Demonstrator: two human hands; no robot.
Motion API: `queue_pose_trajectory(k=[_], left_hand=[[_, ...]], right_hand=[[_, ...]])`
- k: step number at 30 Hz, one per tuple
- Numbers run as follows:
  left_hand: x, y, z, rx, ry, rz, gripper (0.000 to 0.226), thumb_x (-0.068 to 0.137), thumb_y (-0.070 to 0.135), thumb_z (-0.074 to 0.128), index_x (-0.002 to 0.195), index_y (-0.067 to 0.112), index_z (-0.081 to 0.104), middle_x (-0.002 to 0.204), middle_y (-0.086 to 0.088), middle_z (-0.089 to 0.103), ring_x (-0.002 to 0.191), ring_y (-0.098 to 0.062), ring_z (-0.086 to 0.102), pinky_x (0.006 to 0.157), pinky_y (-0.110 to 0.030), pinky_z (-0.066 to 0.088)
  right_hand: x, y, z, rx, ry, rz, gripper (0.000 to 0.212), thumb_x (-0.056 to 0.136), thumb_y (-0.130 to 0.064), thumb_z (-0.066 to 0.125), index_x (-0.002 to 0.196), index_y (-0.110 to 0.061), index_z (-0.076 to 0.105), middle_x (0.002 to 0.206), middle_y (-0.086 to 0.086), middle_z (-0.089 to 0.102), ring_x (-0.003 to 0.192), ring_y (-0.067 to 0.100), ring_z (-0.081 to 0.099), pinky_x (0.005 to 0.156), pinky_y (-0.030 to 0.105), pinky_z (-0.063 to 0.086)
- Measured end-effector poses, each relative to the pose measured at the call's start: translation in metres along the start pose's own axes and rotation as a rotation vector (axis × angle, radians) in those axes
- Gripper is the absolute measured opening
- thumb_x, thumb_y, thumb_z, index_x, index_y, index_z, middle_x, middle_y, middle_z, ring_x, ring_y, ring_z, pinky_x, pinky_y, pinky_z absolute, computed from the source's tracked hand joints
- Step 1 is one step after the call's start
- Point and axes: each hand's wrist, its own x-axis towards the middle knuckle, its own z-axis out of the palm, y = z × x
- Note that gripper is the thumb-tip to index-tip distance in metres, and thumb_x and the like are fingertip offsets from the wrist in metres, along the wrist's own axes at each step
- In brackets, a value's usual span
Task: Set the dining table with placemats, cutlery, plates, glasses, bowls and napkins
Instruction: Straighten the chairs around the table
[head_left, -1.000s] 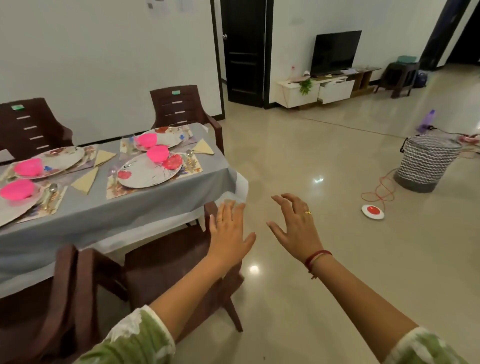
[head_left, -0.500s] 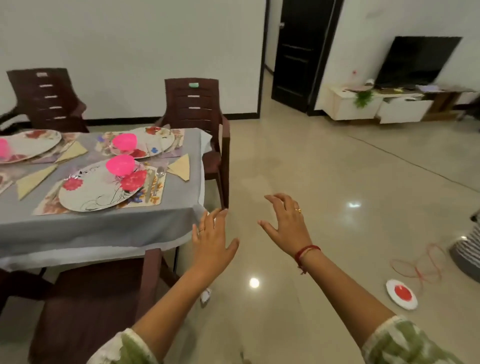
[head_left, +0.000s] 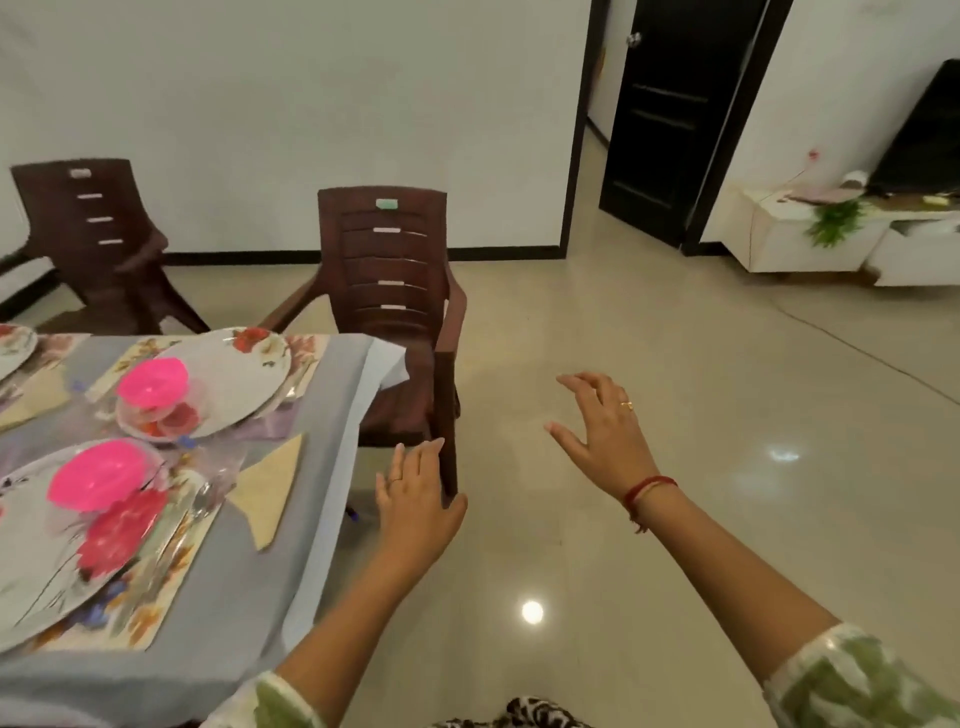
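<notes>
The dining table (head_left: 322, 415), under a grey cloth, fills the left side. On it lie floral placemats (head_left: 156, 603), floral plates (head_left: 234, 384), pink bowls (head_left: 98, 480), cutlery (head_left: 200, 506) and folded beige napkins (head_left: 270, 486). A clear glass beside the near plate is blurred. My left hand (head_left: 415, 499) hovers with straight fingers just off the table's right edge, in front of a chair arm, holding nothing. My right hand (head_left: 602, 431) is spread over the floor, empty.
A brown plastic chair (head_left: 395, 291) stands at the table's far right corner, and another (head_left: 93, 234) farther left by the wall. A black door (head_left: 670, 119) and a white TV cabinet (head_left: 810, 239) lie at the back right. Glossy tiled floor stretches to the right.
The view has swung left and come closer to the table's right end. Both hands stay raised and empty; the left one is now beside the chair arm.
</notes>
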Motion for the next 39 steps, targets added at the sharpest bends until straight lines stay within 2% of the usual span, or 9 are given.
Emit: queue_pose_trajectory(k=[5, 8, 16, 18, 23, 26, 29, 35, 39], left_hand=[[0.146, 0.052, 0.029, 0.019, 0.057, 0.013, 0.07, 0.091, 0.041, 0.056, 0.148, 0.021, 0.021, 0.155, 0.001, 0.022, 0.148, -0.024, 0.003, 0.117, -0.05, 0.007], [0.234, 0.079, 0.058, 0.049, 0.077, -0.012, 0.069, 0.091, 0.041, 0.055, 0.148, 0.018, 0.021, 0.154, -0.001, 0.024, 0.147, -0.027, 0.003, 0.118, -0.052, 0.011], [0.438, 0.146, 0.093, -0.05, 0.109, -0.223, 0.068, 0.089, 0.039, 0.058, 0.145, 0.021, 0.025, 0.153, 0.001, 0.023, 0.147, -0.026, 0.001, 0.116, -0.053, 0.008], [0.483, 0.149, 0.095, -0.092, 0.159, -0.291, 0.068, 0.089, 0.038, 0.059, 0.146, 0.02, 0.026, 0.153, -0.001, 0.023, 0.147, -0.026, 0.004, 0.115, -0.051, 0.011], [0.612, 0.134, 0.097, -0.277, 0.338, -0.376, 0.065, 0.087, 0.032, 0.064, 0.142, 0.014, 0.035, 0.142, -0.004, 0.037, 0.132, -0.023, 0.035, 0.104, -0.039, 0.035], [0.687, 0.12, 0.097, -0.319, 0.402, -0.425, 0.064, 0.089, 0.03, 0.063, 0.143, 0.014, 0.034, 0.143, -0.003, 0.036, 0.132, -0.02, 0.034, 0.105, -0.033, 0.032], [0.773, 0.106, 0.088, -0.377, 0.481, -0.495, 0.062, 0.09, 0.028, 0.063, 0.143, 0.014, 0.035, 0.144, -0.005, 0.038, 0.132, -0.02, 0.036, 0.103, -0.026, 0.03], [0.915, 0.067, 0.06, -0.251, 0.51, -0.654, 0.067, 0.088, 0.032, 0.064, 0.143, 0.009, 0.033, 0.144, -0.011, 0.037, 0.132, -0.028, 0.035, 0.106, -0.037, 0.032], [0.984, 0.035, 0.057, -0.169, 0.527, -0.821, 0.072, 0.087, 0.035, 0.062, 0.145, 0.008, 0.028, 0.145, -0.013, 0.035, 0.134, -0.032, 0.032, 0.104, -0.044, 0.034]], right_hand=[[0.117, 0.087, 0.025, 0.025, -0.004, -0.015, 0.051, 0.089, -0.041, 0.059, 0.134, -0.019, 0.046, 0.13, 0.004, 0.044, 0.116, 0.023, 0.043, 0.094, 0.038, 0.042], [0.193, 0.148, 0.047, 0.038, -0.038, -0.042, 0.053, 0.089, -0.042, 0.058, 0.134, -0.019, 0.045, 0.13, 0.004, 0.043, 0.115, 0.023, 0.043, 0.094, 0.038, 0.043], [0.422, 0.265, 0.075, 0.007, -0.18, -0.224, 0.053, 0.087, -0.041, 0.06, 0.133, -0.018, 0.047, 0.127, 0.008, 0.047, 0.112, 0.027, 0.048, 0.092, 0.044, 0.048], [0.477, 0.276, 0.092, 0.034, -0.218, -0.28, 0.053, 0.087, -0.04, 0.061, 0.134, -0.018, 0.047, 0.128, 0.008, 0.047, 0.114, 0.026, 0.047, 0.096, 0.042, 0.046], [0.611, 0.304, 0.149, 0.114, -0.276, -0.382, 0.059, 0.091, -0.052, 0.047, 0.14, -0.02, 0.04, 0.133, 0.006, 0.043, 0.118, 0.022, 0.045, 0.099, 0.036, 0.042], [0.683, 0.319, 0.183, 0.13, -0.263, -0.432, 0.062, 0.09, -0.059, 0.036, 0.14, -0.022, 0.038, 0.132, 0.004, 0.043, 0.117, 0.021, 0.045, 0.099, 0.036, 0.043], [0.76, 0.326, 0.216, 0.12, -0.351, -0.538, 0.059, 0.091, -0.057, 0.038, 0.139, -0.024, 0.04, 0.131, 0.002, 0.044, 0.117, 0.02, 0.045, 0.099, 0.033, 0.041], [0.895, 0.318, 0.284, 0.179, -0.424, -0.685, 0.054, 0.088, -0.038, 0.06, 0.137, -0.023, 0.043, 0.128, 0.004, 0.046, 0.11, 0.024, 0.051, 0.092, 0.037, 0.048], [0.983, 0.291, 0.345, 0.204, -0.461, -0.865, 0.057, 0.084, -0.03, 0.065, 0.137, -0.021, 0.043, 0.128, 0.007, 0.048, 0.108, 0.026, 0.052, 0.091, 0.037, 0.047]])
